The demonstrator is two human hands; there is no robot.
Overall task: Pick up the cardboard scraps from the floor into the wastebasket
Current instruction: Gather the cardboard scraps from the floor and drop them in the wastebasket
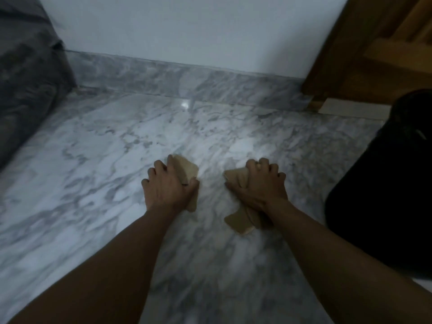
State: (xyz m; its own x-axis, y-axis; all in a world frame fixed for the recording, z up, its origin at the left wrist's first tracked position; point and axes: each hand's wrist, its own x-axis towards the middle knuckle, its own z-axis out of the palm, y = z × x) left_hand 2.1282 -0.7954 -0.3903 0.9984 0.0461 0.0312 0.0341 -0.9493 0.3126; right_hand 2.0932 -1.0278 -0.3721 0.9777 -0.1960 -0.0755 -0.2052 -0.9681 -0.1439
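step in hand, judged from the layout: collection of scraps, with the carry to the bin not yet made.

left hand (168, 188): fingers curled round a tan, flat, torn-edged cardboard scrap (188, 170), thumb clamped at its near edge. held low over the grey-veined white marble floor (105, 160); contact with the floor not determinable.

right hand (259, 185): fingers curled tight over a bunch of tan cardboard pieces (236, 180), one jagged end protruding below the wrist. number of pieces in the bunch not determinable.

black, round-sided wastebasket (385, 183): to the right of the right hand, near but apart.

next move, as a judgement:
- lift both loads clear of the floor.
- swing rightward and position over the opening.
- release only once above it.
- keep both grips firm during the swing; most likely to slip out: the loose lower end of the right-hand bunch.

hidden or unclear:
- wastebasket cut off by the right edge; rim, opening and interior not visible.
- palm sides of both hands concealed, likewise the covered parts of the cardboard.
- floor under both forearms concealed, so remaining scraps cannot be ruled out.
- dim, soft picture throughout; cardboard edges blurred.
- dark grey fabric mass (28, 78) at far left, cut off, identity uncertain.
- brown wooden frame (364, 43) at upper right, only partly in view.
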